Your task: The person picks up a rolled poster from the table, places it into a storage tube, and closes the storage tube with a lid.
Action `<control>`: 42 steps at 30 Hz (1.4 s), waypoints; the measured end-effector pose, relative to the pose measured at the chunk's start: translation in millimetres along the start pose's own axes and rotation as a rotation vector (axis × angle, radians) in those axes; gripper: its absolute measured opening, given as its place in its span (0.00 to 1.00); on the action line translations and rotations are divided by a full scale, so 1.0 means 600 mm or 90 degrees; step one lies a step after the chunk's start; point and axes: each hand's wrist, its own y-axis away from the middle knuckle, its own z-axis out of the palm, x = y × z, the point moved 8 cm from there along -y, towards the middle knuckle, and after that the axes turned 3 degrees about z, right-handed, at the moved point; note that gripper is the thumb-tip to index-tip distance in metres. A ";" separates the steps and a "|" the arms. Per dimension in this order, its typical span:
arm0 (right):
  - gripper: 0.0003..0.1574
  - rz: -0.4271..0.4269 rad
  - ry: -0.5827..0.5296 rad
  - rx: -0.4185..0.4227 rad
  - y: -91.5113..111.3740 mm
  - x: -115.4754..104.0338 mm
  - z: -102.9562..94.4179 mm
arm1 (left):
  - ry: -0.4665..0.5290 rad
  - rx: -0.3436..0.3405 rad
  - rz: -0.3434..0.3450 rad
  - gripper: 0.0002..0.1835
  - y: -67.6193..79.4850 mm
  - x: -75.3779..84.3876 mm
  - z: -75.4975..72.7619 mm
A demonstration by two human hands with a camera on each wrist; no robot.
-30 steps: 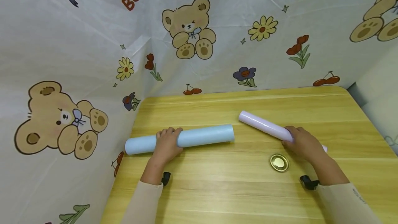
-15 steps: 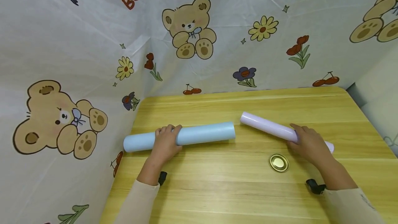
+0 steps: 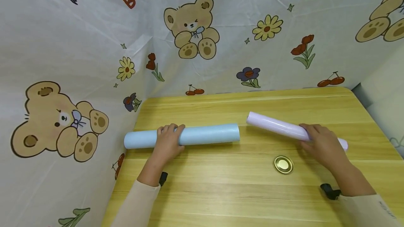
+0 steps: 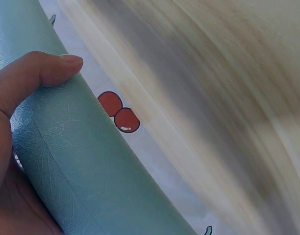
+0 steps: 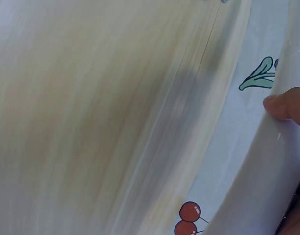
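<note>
My left hand [image 3: 167, 144] grips a light blue roll [image 3: 209, 135] from above, a little left of its middle. In the left wrist view, the thumb presses on the roll's embossed, leathery surface [image 4: 86, 152], and the other fingers are mostly hidden behind it. A thinner, glossy lilac roll [image 3: 277, 126] is held in my right hand [image 3: 326, 146] near its right end. It slopes down from left to right. The right wrist view has the thumb [image 5: 287, 105] lying on that smooth roll [image 5: 267, 171]. The two rolls are apart, their near ends separated by a small gap.
A round gold-coloured dish or lid [image 3: 283, 164] lies on the wooden table [image 3: 221, 192], left of and below my right hand. A white cloth [image 3: 227, 48] printed with bears and flowers hangs along the back and left side.
My right hand has shifted right and slightly down the view, carrying the lilac roll along. The blue roll has moved slightly up the view and lies more level, still in my left hand.
</note>
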 end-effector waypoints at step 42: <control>0.47 -0.137 -0.032 0.085 0.028 -0.035 -0.036 | -0.009 0.022 0.021 0.46 0.001 0.018 -0.030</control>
